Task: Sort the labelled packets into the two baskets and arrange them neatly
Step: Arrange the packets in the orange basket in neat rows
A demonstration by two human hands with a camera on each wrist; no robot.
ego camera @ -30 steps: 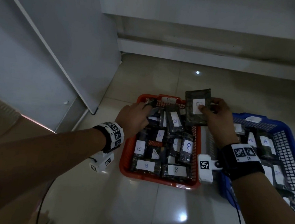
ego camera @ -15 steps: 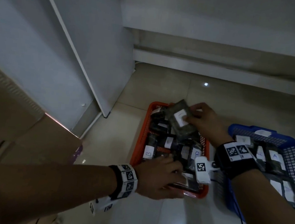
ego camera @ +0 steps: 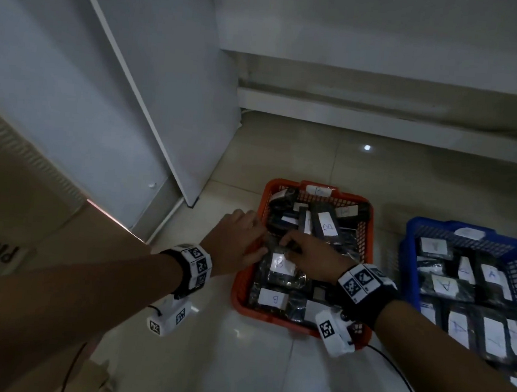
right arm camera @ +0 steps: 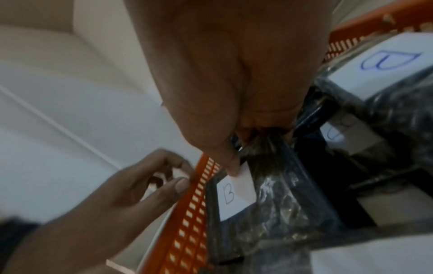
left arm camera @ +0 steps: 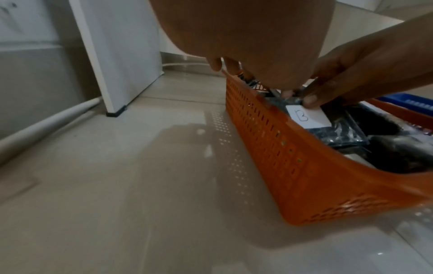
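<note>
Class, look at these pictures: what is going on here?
A person is sorting dark packets with white labels on the floor. The right hand pinches the top edge of a packet marked B and sets it down in the orange basket, among other B packets. The left hand rests at that basket's left rim, fingers by the same packet. The blue basket to the right holds packets marked A.

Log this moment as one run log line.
phase: arranging | right hand: pinching B packet | left hand: at orange basket rim | blue basket: A packets
</note>
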